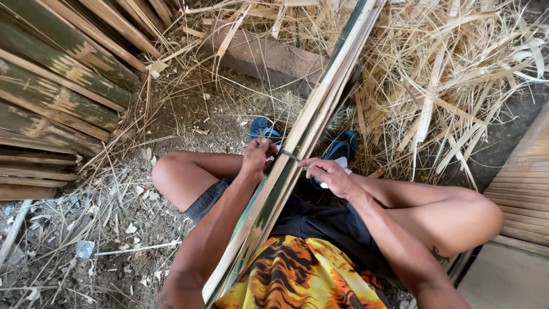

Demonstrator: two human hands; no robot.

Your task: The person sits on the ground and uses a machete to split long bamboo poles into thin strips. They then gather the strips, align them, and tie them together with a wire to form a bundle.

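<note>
A bundle of long split bamboo strips (320, 97), pale with green edges, runs from my lap up toward the top of the view. My left hand (258, 155) is closed on the left side of the bundle, seemingly gripping the handle of a blade (290, 155) that lies across the strips. My right hand (330, 174) rests on the right side of the bundle with its fingers curled around a strip. My bare knees spread to either side, and blue sandals (342, 147) show under the bundle.
Stacked split bamboo slats (51, 86) lie at the left. A heap of pale bamboo shavings (452, 86) fills the upper right. A brick-like block (263, 57) sits behind the bundle. Wooden planks (523, 189) are at the right; the dirt ground is littered with scraps.
</note>
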